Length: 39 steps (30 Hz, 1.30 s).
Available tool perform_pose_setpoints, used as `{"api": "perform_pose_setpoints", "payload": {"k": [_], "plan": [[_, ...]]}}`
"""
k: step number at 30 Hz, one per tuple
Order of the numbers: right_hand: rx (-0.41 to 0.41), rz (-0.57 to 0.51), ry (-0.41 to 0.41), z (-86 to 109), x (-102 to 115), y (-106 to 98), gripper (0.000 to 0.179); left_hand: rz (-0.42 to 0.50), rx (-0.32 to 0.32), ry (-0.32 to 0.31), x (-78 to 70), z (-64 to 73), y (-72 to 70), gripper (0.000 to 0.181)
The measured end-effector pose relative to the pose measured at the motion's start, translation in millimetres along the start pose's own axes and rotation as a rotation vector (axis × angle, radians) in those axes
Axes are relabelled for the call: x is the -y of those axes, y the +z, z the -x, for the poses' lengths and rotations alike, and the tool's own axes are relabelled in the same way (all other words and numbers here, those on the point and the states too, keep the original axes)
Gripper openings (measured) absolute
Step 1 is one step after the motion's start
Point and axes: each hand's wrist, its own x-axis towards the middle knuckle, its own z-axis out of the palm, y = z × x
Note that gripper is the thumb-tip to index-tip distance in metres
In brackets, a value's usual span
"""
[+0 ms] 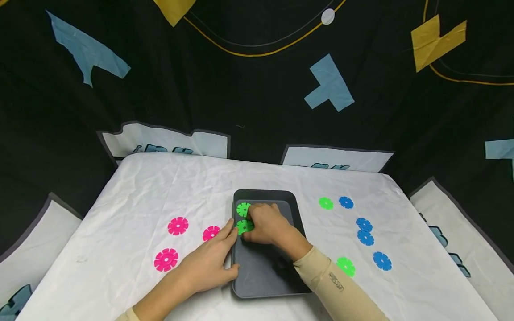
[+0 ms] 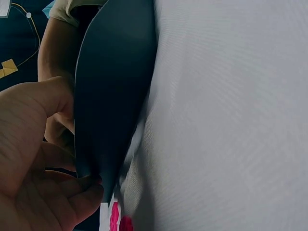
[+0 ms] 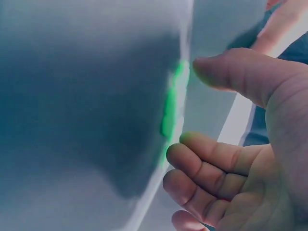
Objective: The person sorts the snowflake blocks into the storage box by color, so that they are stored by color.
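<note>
A dark grey baking tray [image 1: 265,281] lies on the white cloth. Two green notched plastic discs sit along its left side: a far disc [image 1: 242,209] and a near disc [image 1: 243,228]. My right hand [image 1: 267,223] is over the tray, thumb and fingertips around the near disc's edge. In the right wrist view, thumb and fingers stand apart, with a green disc [image 3: 169,113] just beyond their tips. Along the tray's left rim rests my left hand [image 1: 209,263], its fingers extended. The left wrist view has its fingertips against the tray wall [image 2: 113,91].
Pink discs [image 1: 178,226] lie left of the tray, one close by the left fingers. To the right are several blue discs [image 1: 382,261], two of them overlapping, plus a far green disc [image 1: 326,203] and a green disc [image 1: 346,266] beside the right sleeve. A black curtain [image 1: 249,102] hangs behind.
</note>
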Motion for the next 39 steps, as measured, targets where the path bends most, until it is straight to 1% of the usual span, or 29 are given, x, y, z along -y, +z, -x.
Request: {"api": "perform_pose_setpoints", "payload": {"k": [4, 7, 11, 16, 19, 22, 25, 31, 39], "plan": [[-0.023, -0.011, -0.007, 7.2, -3, -6, 0.039, 0.001, 0.005, -0.012, -0.8, 0.1, 0.5, 0.082], [-0.032, -0.019, -0.012, 13.2, -7, -10, 0.044, 0.000, 0.005, -0.018, -1.4, 0.1, 0.7, 0.081], [-0.057, -0.070, -0.017, 21.8, -12, -17, 0.047, 0.002, 0.004, -0.020, -1.9, 0.0, 0.7, 0.081], [-0.107, -0.122, -0.023, 34.1, -21, -26, 0.045, 0.008, 0.003, -0.022, -1.7, 0.3, 1.0, 0.081], [-0.136, -0.132, -0.012, 42.9, -29, -31, 0.042, 0.011, -0.002, -0.024, -1.5, 0.4, 1.6, 0.081], [-0.163, -0.175, 0.021, 53.7, -37, -36, 0.041, 0.007, -0.010, -0.022, -1.5, 0.4, 2.2, 0.081], [-0.202, -0.213, 0.071, 66.6, -47, -39, 0.040, -0.003, -0.020, -0.018, -1.9, 0.4, 2.4, 0.081], [-0.252, -0.304, 0.168, 99.0, -71, -43, 0.038, -0.002, -0.021, -0.027, -3.1, 1.0, 2.0, 0.081], [-0.274, -0.280, 0.229, 143.1, -106, -34, 0.036, -0.002, -0.024, -0.020, -3.0, 0.7, 2.0, 0.081]]}}
